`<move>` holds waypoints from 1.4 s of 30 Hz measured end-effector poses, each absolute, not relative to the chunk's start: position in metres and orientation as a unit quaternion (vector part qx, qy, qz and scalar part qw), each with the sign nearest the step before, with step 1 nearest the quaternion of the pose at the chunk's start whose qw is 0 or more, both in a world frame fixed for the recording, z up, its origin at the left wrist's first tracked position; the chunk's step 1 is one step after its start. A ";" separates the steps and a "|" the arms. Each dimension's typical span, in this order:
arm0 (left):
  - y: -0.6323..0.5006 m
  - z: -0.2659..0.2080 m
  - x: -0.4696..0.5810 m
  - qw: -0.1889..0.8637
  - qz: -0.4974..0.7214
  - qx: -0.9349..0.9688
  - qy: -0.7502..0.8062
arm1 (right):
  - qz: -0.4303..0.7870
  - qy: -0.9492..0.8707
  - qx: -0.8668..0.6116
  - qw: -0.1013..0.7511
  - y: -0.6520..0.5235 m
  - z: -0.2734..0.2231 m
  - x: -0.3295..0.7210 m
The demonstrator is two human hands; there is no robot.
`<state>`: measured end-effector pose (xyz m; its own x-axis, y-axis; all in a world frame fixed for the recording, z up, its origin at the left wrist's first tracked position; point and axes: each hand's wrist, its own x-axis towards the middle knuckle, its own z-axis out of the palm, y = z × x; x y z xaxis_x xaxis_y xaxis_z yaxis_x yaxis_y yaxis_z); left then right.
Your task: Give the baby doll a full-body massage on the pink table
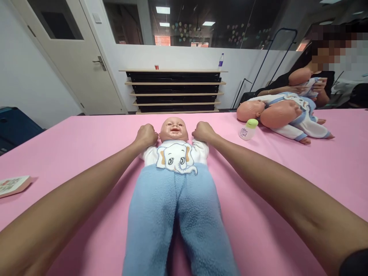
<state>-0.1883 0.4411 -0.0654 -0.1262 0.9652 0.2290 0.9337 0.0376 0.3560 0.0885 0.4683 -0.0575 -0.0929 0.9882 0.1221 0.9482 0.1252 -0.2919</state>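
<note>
A baby doll (175, 199) lies on its back on the pink table surface (94, 142), head at the far end and legs toward me. It wears a white top and light blue fleece trousers with an elephant face on the chest. Beside its head on the left, my left hand (147, 135) is closed around the end of one doll arm. On the other side, my right hand (203, 131) is closed around the other arm's end. Both doll arms are bent up at the shoulders, and the doll's hands are hidden inside my fists.
A small bottle with a green cap (248, 129) stands to the right. Behind it lie other dolls (280, 114), near a seated person holding a doll (300, 76). A box (14, 185) sits at the left edge. Beyond the table are shelves (175, 83) and a door (69, 50).
</note>
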 end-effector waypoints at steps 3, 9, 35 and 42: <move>0.440 -0.063 -0.185 0.061 0.215 0.646 0.729 | 0.097 -0.720 -0.670 0.153 0.460 -0.055 0.088; 0.415 -0.031 -0.202 0.045 0.339 0.614 0.711 | 0.087 -0.685 -0.679 0.247 0.431 -0.020 0.105; 0.148 -0.071 -0.207 0.054 0.281 0.673 0.683 | 0.082 -0.740 -0.617 0.254 0.182 -0.066 0.152; 0.155 -0.062 -0.215 0.069 0.294 0.644 0.703 | 0.131 -0.731 -0.612 0.272 0.186 -0.055 0.160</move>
